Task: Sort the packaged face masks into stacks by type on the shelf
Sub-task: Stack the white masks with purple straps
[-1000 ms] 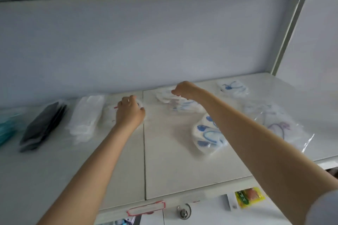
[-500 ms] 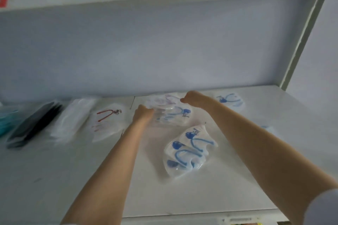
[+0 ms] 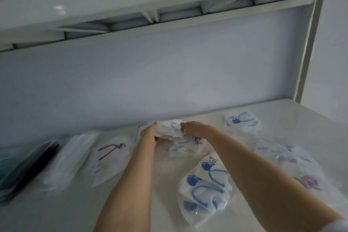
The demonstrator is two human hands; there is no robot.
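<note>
Left hand (image 3: 148, 135) and right hand (image 3: 194, 129) fingers pinch opposite edges of a mask packet (image 3: 170, 129), probably light, floppy and slippery, near the shelf's (image 3: 79, 205) back edge.

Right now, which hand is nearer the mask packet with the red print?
Left. The left hand grips a white packet just right of the red-print packet; the right hand pinches that white packet's far edge, farther right.
</note>
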